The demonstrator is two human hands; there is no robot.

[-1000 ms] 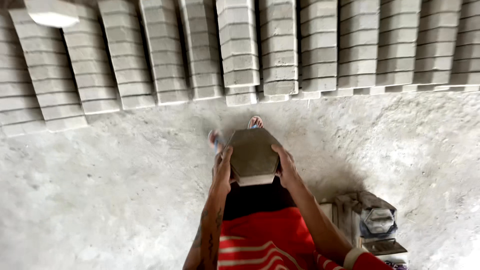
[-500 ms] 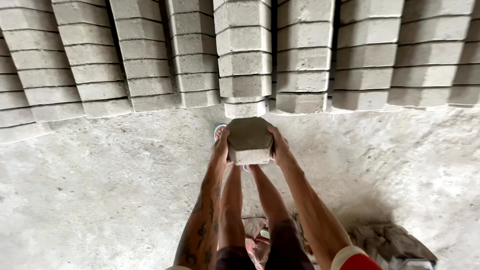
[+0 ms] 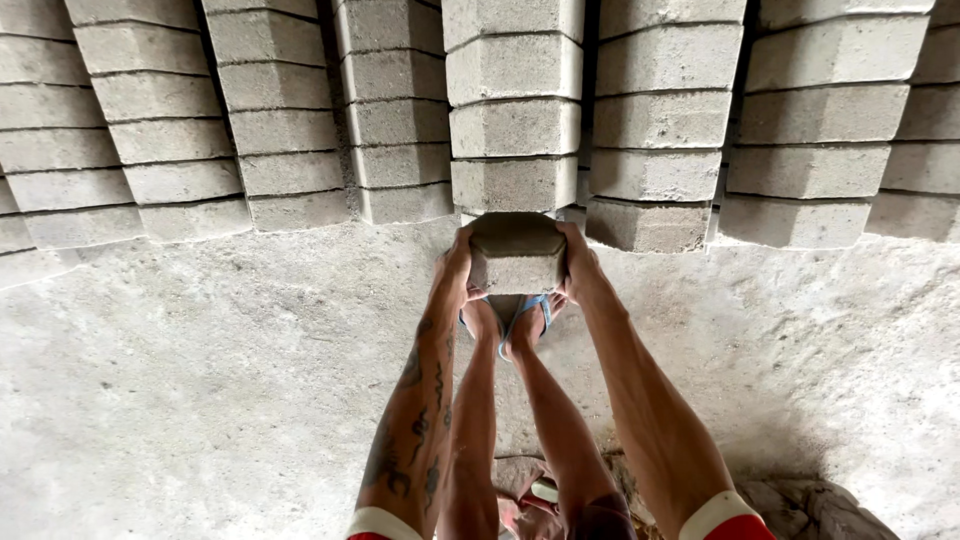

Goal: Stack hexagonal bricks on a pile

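Gripping the hexagonal concrete paver (image 3: 517,252) between left hand (image 3: 458,262) and right hand (image 3: 580,268), I'm lowering it; next needs alignment against the stacked paver column (image 3: 514,105).

Grey hexagonal concrete paver (image 3: 517,252), level, just before the stacked rows.

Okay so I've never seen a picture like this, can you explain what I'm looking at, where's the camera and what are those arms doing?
The camera sits on a person's head and looks down, so you see that person's own bare arms and legs. The left hand and the right hand grip a grey concrete paving block from either side, holding it above the feet in sandals. Just beyond it are rows of stacked blocks of the same kind, standing on a rough concrete floor. A loose heap at the bottom right is too unclear to name.
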